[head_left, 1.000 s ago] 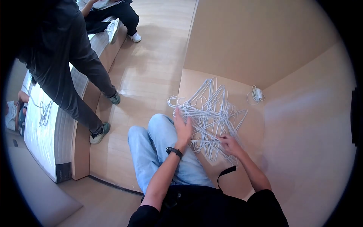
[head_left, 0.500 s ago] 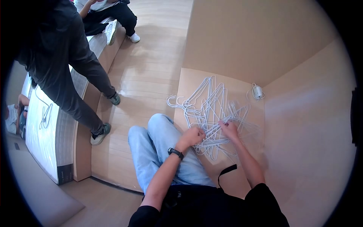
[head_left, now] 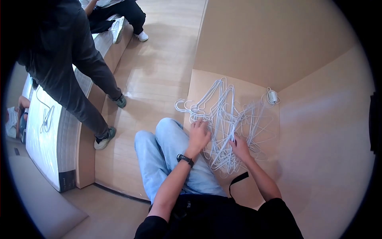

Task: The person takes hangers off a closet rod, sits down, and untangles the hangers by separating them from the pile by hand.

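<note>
Pinching white hangers (head_left: 232, 122) in the right hand (head_left: 240, 149), left hand (head_left: 200, 136) slightly spread-fingered, dark mattress label (head_left: 67, 181) unreadable.

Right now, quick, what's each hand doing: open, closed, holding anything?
Left hand: over the white wire hangers, fingers partly curled; whether it holds any cannot be told.
Right hand: closed, holding some of the hangers.

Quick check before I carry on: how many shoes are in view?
4: near shoe and far shoe on the standing person; raised white shoe and lower white shoe on the seated person. Others may be hidden.
</note>
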The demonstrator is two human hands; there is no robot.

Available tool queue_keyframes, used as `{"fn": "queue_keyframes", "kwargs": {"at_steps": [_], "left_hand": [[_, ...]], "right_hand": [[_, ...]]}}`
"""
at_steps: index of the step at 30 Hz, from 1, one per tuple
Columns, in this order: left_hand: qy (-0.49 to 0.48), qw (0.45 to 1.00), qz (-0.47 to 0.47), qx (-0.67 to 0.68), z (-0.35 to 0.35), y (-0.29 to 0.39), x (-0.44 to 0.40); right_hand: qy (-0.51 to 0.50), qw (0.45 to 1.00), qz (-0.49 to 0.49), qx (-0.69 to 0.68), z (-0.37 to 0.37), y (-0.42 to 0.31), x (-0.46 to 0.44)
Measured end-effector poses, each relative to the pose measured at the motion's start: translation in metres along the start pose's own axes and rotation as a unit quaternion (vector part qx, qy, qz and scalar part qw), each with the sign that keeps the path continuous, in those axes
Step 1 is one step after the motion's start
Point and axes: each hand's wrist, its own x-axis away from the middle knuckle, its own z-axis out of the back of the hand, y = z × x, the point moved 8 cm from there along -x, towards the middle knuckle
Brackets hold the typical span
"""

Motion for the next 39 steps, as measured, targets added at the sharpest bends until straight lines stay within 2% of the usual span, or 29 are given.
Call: {"fn": "queue_keyframes", "kwargs": {"at_steps": [2, 5, 10, 14, 16, 17, 19, 20, 22, 26, 28, 29, 31, 35, 37, 39], "left_hand": [[-0.005, 1.0, -0.002, 0.011, -0.002, 0.001, -0.001], [-0.003, 0.998, 0.037, 0.041, -0.002, -0.005, -0.002], [0.019, 0.995, 0.071, 0.061, 0.0, -0.009, -0.002], [0.061, 0.995, 0.051, 0.065, 0.01, -0.006, -0.003], [-0.032, 0.992, 0.102, 0.066, 0.002, -0.011, -0.003], [-0.032, 0.992, 0.102, 0.066, 0.003, -0.01, -0.003], [0.001, 0.996, 0.083, 0.025, 0.007, -0.008, -0.004], [0.0, 0.996, 0.082, 0.025, 0.007, -0.008, -0.004], [-0.088, 0.991, 0.096, -0.017, -0.001, -0.007, -0.004], [-0.139, 0.987, 0.08, -0.017, -0.007, 0.005, 0.005], [-0.127, 0.99, 0.061, -0.013, -0.005, 0.011, 0.004], [-0.127, 0.99, 0.061, -0.013, -0.005, 0.012, 0.003], [-0.04, 0.994, 0.098, -0.034, 0.012, 0.009, -0.001], [0.005, 0.994, 0.097, -0.049, 0.025, 0.012, -0.004], [0.151, 0.983, 0.017, -0.102, 0.039, 0.015, -0.005], [0.126, 0.987, 0.021, -0.102, 0.028, 0.008, -0.004]], "right_hand": [[0.007, 0.999, 0.023, 0.027, 0.002, -0.004, 0.012], [-0.045, 0.999, 0.004, 0.002, 0.003, -0.02, 0.028], [-0.014, 0.985, 0.169, 0.002, 0.005, -0.042, 0.036], [-0.017, 0.984, 0.177, 0.013, 0.005, -0.032, 0.025], [-0.025, 0.984, 0.175, -0.031, 0.007, -0.028, 0.015], [-0.025, 0.984, 0.175, -0.031, 0.004, -0.026, 0.008], [0.033, 0.995, 0.021, -0.095, 0.002, -0.001, -0.012], [0.034, 0.995, 0.021, -0.095, 0.001, -0.002, -0.02], [0.115, 0.992, -0.04, -0.037, 0.009, -0.002, -0.032], [0.125, 0.987, -0.068, 0.067, -0.018, -0.004, -0.049], [0.179, 0.972, -0.026, 0.152, -0.022, -0.019, -0.047], [0.179, 0.972, -0.026, 0.152, -0.021, -0.017, -0.047], [0.132, 0.982, -0.011, 0.133, -0.024, -0.019, -0.048], [0.091, 0.99, -0.041, 0.101, -0.017, -0.017, -0.037], [0.103, 0.987, 0.006, 0.124, -0.016, -0.012, -0.029], [0.087, 0.99, 0.008, 0.112, -0.014, -0.004, -0.021]]}}
